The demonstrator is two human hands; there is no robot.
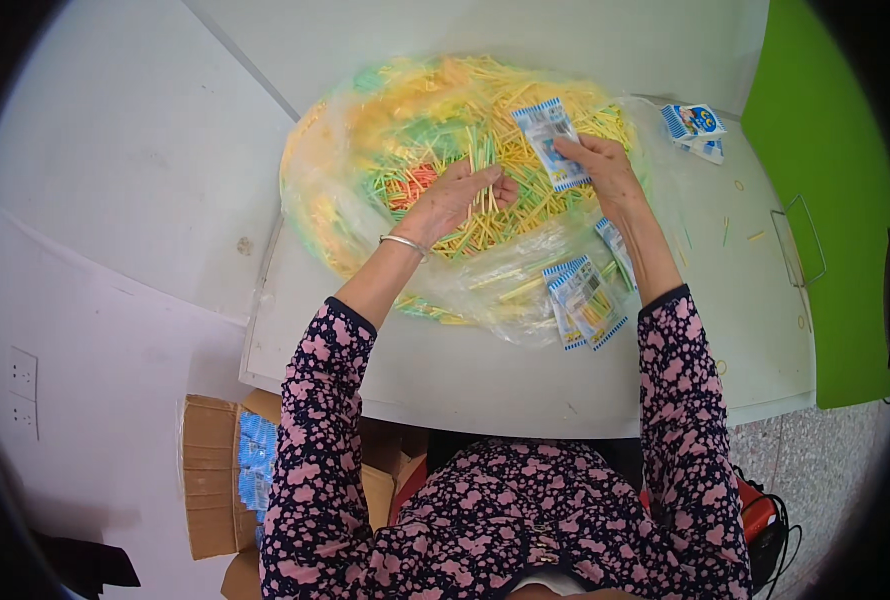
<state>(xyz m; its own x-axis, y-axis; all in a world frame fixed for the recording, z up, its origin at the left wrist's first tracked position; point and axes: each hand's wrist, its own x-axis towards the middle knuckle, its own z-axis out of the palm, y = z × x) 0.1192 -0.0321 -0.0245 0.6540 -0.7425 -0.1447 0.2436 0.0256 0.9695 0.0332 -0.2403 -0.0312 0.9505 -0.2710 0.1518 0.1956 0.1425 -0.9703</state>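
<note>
A large clear plastic bag (340,235) lies spread on the table, full of thin coloured sticks (555,215) in yellow, green and some red. Over its middle, my left hand (462,200) is closed round a small upright bunch of yellow and green sticks (483,160). To the right of it, my right hand (600,165) pinches a blue-and-white packet (553,145) by its right side. Whether that packet has anything inside, I cannot tell. Below my right hand, several similar packets (587,300) rest on the bag's near edge, with sticks showing through the film.
More packets (695,122) are stacked at the table's far right. Loose sticks (725,232) and rubber bands (721,368) lie on the white table (465,395). A green panel with a metal handle (813,240) borders the right side. Below left, an open cardboard box (212,470) holds blue packets (256,460).
</note>
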